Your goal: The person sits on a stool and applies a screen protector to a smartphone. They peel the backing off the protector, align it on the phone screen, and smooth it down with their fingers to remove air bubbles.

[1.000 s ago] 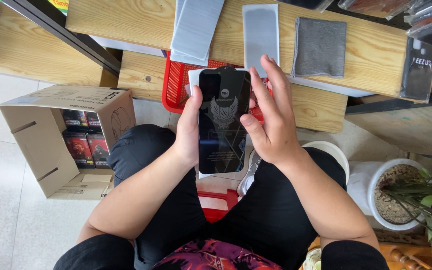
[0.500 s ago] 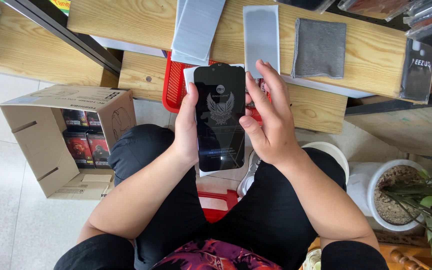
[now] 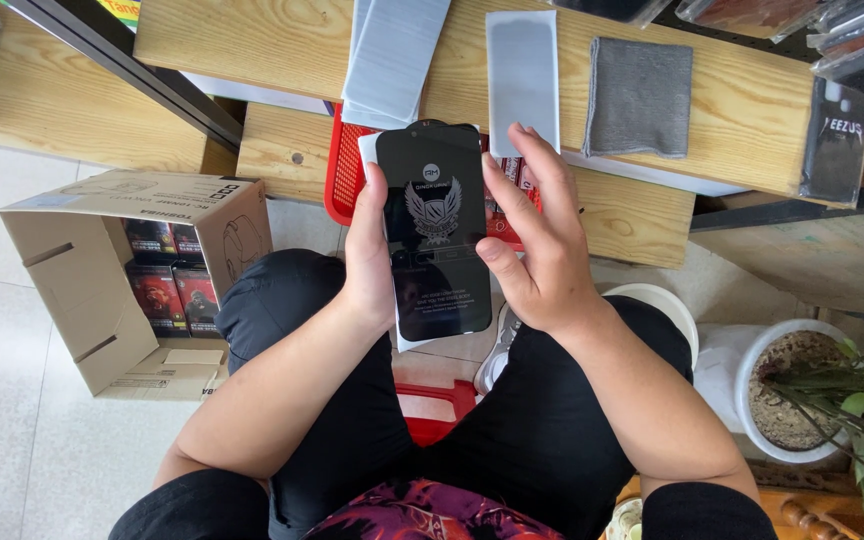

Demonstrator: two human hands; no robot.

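Two bare hands hold one flat black package [image 3: 433, 232] upright above the person's lap, in front of the near edge of the wooden bench [image 3: 752, 110]. The left hand [image 3: 370, 262] grips its left edge, thumb along the side and fingers hidden behind. The right hand [image 3: 535, 240] touches its right edge with the thumb pressed on the front and the other fingers spread loosely and raised. The package is a tall rectangle with rounded corners, black, with a pale winged emblem in its upper half and small pale print lower down; a white sheet shows just behind its bottom edge.

Behind it, a red basket [image 3: 342, 180] sits against the lower wooden shelf [image 3: 632, 215]. On the bench lie two pale grey rectangular sleeves [image 3: 522, 75], side by side near the near edge, and a grey cloth [image 3: 638, 96] to their right. A dark flat pouch [image 3: 834, 142] hangs over the bench's right end. On the floor at left stands an open cardboard box [image 3: 132, 275] holding small dark and red cartons. A white plant pot [image 3: 787, 385] stands at right.
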